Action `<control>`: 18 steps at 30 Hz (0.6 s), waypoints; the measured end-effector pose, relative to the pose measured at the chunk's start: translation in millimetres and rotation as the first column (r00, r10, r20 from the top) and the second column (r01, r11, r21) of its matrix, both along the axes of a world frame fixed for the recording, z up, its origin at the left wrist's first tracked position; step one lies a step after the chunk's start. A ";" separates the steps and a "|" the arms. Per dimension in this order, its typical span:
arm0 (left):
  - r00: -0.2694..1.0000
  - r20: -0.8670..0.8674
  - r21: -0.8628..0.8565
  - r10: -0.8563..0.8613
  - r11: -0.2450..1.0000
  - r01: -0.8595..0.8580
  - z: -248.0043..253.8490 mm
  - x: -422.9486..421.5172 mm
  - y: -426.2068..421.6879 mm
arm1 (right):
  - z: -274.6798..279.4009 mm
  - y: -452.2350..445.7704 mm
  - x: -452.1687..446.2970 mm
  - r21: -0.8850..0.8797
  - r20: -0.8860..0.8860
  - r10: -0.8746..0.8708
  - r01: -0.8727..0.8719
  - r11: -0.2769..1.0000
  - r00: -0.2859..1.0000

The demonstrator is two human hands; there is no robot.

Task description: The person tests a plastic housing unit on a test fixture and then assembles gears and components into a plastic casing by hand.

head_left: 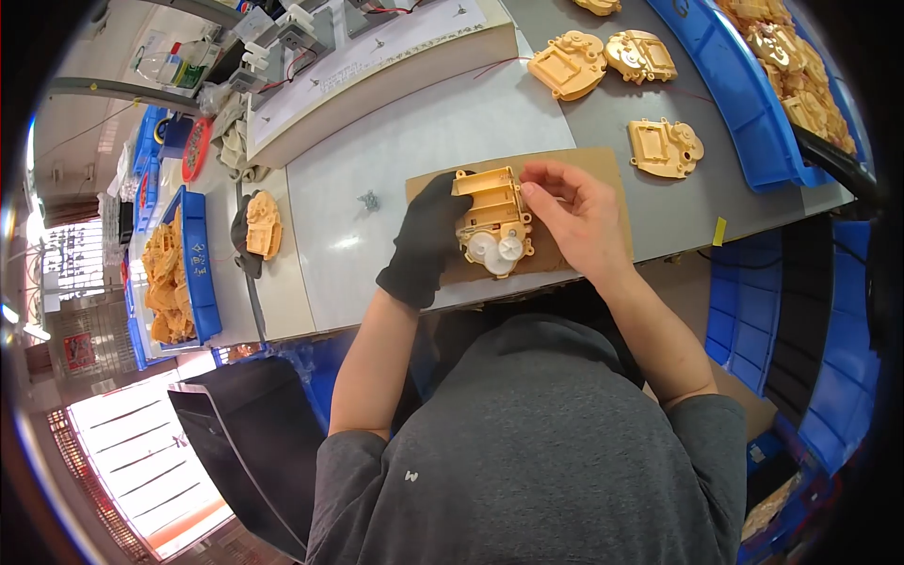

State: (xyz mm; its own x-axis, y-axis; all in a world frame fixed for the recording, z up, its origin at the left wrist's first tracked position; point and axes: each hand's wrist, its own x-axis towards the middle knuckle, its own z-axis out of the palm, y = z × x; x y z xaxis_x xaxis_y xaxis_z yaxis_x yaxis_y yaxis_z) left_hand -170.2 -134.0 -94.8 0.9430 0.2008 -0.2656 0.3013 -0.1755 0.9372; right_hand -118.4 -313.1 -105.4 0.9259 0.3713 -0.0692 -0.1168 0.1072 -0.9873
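My left hand (424,226), in a black glove, grips the left side of a yellow plastic gear housing (492,205). White gears (497,251) sit in the housing's lower end, nearest my body; open rectangular bays lie at its far end. Bare, my right hand (579,212) is at the housing's upper right edge, thumb and forefinger closed together. Whatever is between those fingertips is too small or hidden to make out. Beneath the housing lies a piece of brown cardboard (603,174) on the table.
Several similar housings (664,148) lie to the right, by a blue bin (744,122) full of more. Leftward are another housing (265,226) on a dark glove and a filled blue bin (200,273). A long white fixture (395,80) runs along the back; a small metallic clump (368,200) lies on the tabletop.
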 end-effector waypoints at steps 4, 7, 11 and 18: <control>0.996 0.085 0.065 0.009 0.998 -0.014 -21.0 -4.8 -0.3 | -5.0 -1.3 7.5 -0.016 -0.016 0.025 -0.025 1.000 1.000; 0.994 0.067 0.044 0.088 0.995 -0.091 -21.5 -7.8 -7.8 | -6.5 -1.1 10.0 -0.064 -0.027 0.032 -0.034 0.997 0.999; 0.989 0.115 0.037 0.098 0.994 -0.103 -25.3 -9.1 -10.7 | -18.5 -1.4 12.8 -0.083 -0.032 0.017 -0.020 0.996 0.999; 0.973 0.187 -0.010 0.134 0.991 -0.135 -30.9 -13.4 -13.8 | -10.1 2.6 10.0 -0.131 0.066 -0.062 0.071 0.989 0.996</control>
State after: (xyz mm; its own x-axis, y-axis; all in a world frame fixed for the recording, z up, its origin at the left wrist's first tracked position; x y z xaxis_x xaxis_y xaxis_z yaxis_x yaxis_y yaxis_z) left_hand -183.6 -147.8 -125.7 0.9401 0.3298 -0.0866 0.1420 -0.1478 0.9788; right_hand -108.4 -310.5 -115.5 0.9523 0.2999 -0.0566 -0.0529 -0.0205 -0.9984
